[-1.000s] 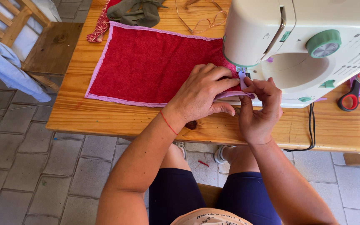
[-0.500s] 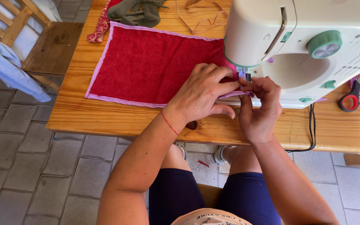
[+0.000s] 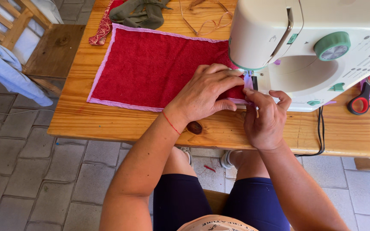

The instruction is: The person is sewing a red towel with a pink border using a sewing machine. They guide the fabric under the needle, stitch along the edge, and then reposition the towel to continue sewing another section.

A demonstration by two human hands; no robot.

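Wooden chair [image 3: 43, 47] with a pale blue cloth [image 3: 5, 70] stands off the surface's left edge. Red towel [image 3: 150, 68] with pink binding lies flat across the surface [image 3: 108, 124], its left half free, bare wood along the near edge. Olive fabric [image 3: 140, 13] is bunched at the far edge. Left hand [image 3: 204, 92] lies palm down on the towel's right end, fingers spread and flat, barely shifted from a moment ago. Right hand [image 3: 264, 119] has its fingers pinching the pink binding at the needle, now slightly nearer the presser foot; the hem looks aligned. White sewing machine [image 3: 313, 47] fills the right side; red-handled scissors [image 3: 360, 100] lie by the right edge.
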